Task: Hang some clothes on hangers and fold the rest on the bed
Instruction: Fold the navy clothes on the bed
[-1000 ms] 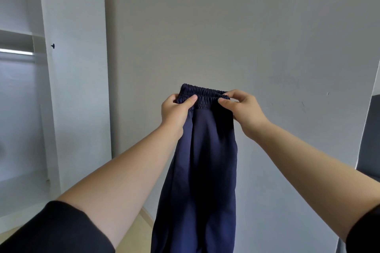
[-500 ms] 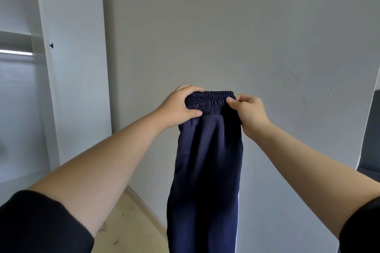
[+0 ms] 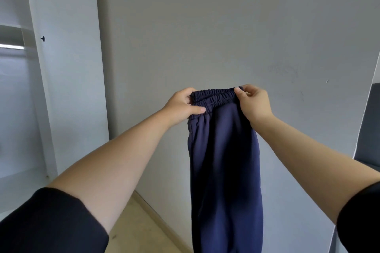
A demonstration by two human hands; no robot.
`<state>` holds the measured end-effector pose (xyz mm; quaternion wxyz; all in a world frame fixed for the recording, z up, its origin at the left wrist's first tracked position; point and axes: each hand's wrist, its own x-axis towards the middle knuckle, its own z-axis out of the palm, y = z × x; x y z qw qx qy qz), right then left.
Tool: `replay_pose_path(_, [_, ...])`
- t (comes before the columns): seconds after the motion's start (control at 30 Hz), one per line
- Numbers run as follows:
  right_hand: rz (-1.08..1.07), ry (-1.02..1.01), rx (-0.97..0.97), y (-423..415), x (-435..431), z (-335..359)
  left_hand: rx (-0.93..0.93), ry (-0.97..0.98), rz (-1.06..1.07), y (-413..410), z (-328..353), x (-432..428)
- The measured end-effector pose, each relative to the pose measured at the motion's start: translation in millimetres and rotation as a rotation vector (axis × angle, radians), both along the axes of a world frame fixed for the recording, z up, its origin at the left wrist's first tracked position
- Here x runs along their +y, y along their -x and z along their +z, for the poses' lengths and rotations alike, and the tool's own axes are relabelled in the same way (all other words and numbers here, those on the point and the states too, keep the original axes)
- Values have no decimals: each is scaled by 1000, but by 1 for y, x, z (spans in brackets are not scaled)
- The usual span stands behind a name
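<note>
A pair of navy blue trousers [image 3: 224, 162] hangs in the air in front of me, its elastic waistband at the top and its legs running down out of the frame. My left hand [image 3: 182, 107] grips the left end of the waistband, thumb in front. My right hand [image 3: 254, 101] pinches the right end of the waistband. Both arms are stretched forward at chest height. No hanger and no bed are in view.
An open white wardrobe [image 3: 67, 72] stands at the left, with a metal rail [image 3: 12, 47] inside and a small black knob on its door. A grey wall [image 3: 205, 37] is straight ahead. A dark panel [image 3: 370, 129] shows at the right edge. Beige floor [image 3: 135, 228] lies below.
My hands have moved apart along the waistband, spreading it wider. The trousers have shifted to the right and slightly lower in the view.
</note>
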<state>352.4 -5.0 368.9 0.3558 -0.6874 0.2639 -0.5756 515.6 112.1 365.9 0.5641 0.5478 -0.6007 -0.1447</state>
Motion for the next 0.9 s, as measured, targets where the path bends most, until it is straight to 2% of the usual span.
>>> replay_pose_path(0.1, [37, -46, 6, 6, -3, 4, 232, 77, 44, 10, -3, -11])
replay_pose_path(0.17, [227, -179, 22, 13, -6, 7, 497, 140, 16, 14, -7, -16])
replay_pose_path(0.23, [458, -295, 143, 20, -4, 7, 723, 187, -4, 15, -12, -20])
replay_pose_path(0.3, [538, -323, 220, 22, -3, 4, 803, 151, 3, 15, -21, -25])
replay_pose_path(0.43, [490, -305, 63, 23, -5, 3, 603, -66, -30, 21, -29, -25])
replay_pose_path(0.53, [411, -301, 29, 30, -8, 17, 513, 20, 95, 29, -9, -29])
replay_pose_path(0.6, [264, -239, 20, 39, -7, 34, 445, 84, 151, 46, 15, -33])
replay_pose_path(0.77, [-129, 101, -55, 89, 17, 116, 316, 259, 158, 111, 99, -34])
replay_pose_path(0.9, [-378, 288, -134, 161, 53, 190, 238, 371, 88, 180, 178, -11])
